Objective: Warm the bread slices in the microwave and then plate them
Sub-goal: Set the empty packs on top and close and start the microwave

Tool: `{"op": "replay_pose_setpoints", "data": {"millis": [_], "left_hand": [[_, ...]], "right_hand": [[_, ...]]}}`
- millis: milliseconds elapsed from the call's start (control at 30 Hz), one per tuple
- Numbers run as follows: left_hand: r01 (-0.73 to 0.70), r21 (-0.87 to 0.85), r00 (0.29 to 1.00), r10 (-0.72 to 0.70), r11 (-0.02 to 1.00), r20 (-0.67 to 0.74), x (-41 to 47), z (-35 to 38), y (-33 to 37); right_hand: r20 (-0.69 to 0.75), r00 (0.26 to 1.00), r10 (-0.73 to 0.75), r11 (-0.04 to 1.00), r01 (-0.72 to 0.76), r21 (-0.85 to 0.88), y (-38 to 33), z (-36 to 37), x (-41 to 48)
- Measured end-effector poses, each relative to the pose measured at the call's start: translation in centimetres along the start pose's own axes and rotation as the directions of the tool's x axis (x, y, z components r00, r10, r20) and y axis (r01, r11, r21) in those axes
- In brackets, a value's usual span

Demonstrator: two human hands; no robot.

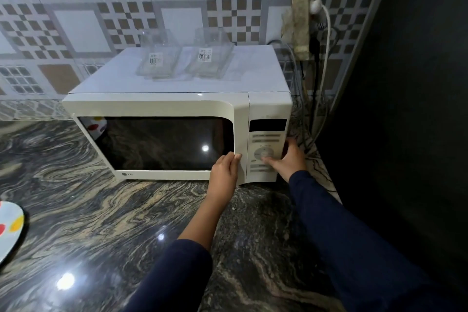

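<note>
We see the microwave [177,99] cased in a smooth, off-white shell with a soft sheen (plastic or painted metal, we cannot tell). Its door window [162,144] is dark and glossy. The countertop [101,210] is polished veined stone, throwing back bright glints. The containers [158,58] are thin clear plastic. The wall tiles [76,20] look glazed, the plate [10,225] shiny, the sleeves [342,223] matt cloth.

I count one microwave [177,106], two clear tubs [162,63] [211,61], two labels [155,58] [205,54], one to a tub, one spotted plate [10,230], one white plug [315,6], and two hands of mine, one left hand [225,172] and one right hand [288,159], with two dark sleeves [177,278] [342,235].
</note>
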State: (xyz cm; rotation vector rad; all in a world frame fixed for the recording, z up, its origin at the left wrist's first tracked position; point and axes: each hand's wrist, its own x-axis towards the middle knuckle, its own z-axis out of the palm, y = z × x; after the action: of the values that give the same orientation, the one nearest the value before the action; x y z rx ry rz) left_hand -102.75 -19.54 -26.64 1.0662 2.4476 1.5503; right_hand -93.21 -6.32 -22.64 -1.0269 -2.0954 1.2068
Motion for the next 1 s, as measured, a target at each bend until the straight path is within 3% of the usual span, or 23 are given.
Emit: {"op": "replay_pose_setpoints", "data": {"millis": [467, 700, 900, 1000], "left_hand": [[0.038, -0.010, 0.999, -0.038, 0.999, 0.010, -0.1, -0.3, 1.0], [0.122, 0.046, 0.982, -0.127, 0.991, 0.140, -0.1, -1.6, 2.8], [0.066, 0.146, 0.976, -0.094, 0.987, 0.195, -0.8, -2.8, 2.0], [0.084, 0.243, 0.968, -0.137, 0.966, 0.211, -2.7, -2.7, -0.1]], "right_hand": [[-0.014, 0.999, -0.051, 0.986, 0.049, -0.157, -2.1, -0.2, -0.8], [0.002, 1.000, 0.025, 0.971, -0.024, -0.238, -2.8, 0.2, -1.8], [0.041, 0.995, 0.091, 0.949, -0.074, -0.307, -2.6, -0.3, -2.6], [0.163, 0.973, 0.164, 0.912, -0.087, -0.400, 0.3, 0.9, -4.1]]}}
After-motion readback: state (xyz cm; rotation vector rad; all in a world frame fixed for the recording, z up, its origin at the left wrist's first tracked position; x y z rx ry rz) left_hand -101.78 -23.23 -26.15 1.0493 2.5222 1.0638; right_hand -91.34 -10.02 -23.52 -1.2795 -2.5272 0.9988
